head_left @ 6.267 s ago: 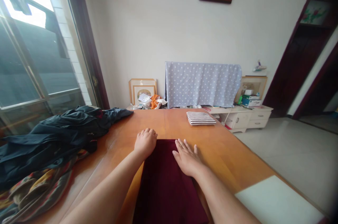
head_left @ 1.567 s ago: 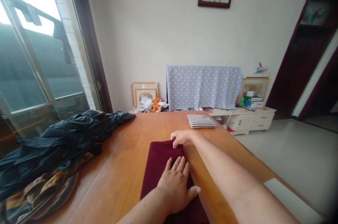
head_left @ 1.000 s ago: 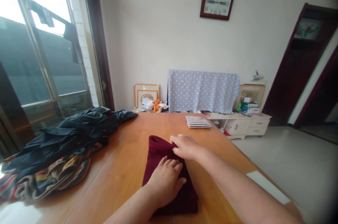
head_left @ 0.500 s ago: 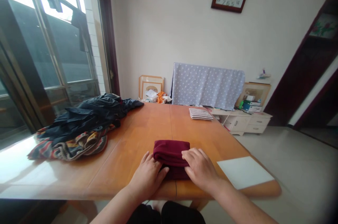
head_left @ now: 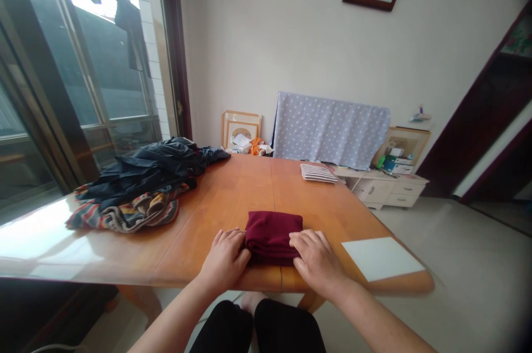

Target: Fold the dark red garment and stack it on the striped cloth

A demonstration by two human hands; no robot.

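A maroon garment [head_left: 274,236], folded into a small thick bundle, lies near the front edge of the wooden table. Its exact kind cannot be made out. My left hand [head_left: 228,256] holds the left side, thumb toward the near corner and fingers curled at the edge. On the opposite side my right hand [head_left: 313,259] grips the right edge, fingertips on the upper layers and thumb lower down. Layered folds show along the near side of the bundle.
Dark clothes [head_left: 149,167] are heaped on a multicoloured patterned cloth [head_left: 137,211] at the table's left. A striped folded cloth [head_left: 318,173] lies at the far right edge. A pale sheet [head_left: 382,259] rests on the wooden table [head_left: 233,192] at the right.
The upper fold of the maroon garment has come down over the near layer, making one compact bundle. My left hand has shifted from its front to its left side. The view has tilted slightly.
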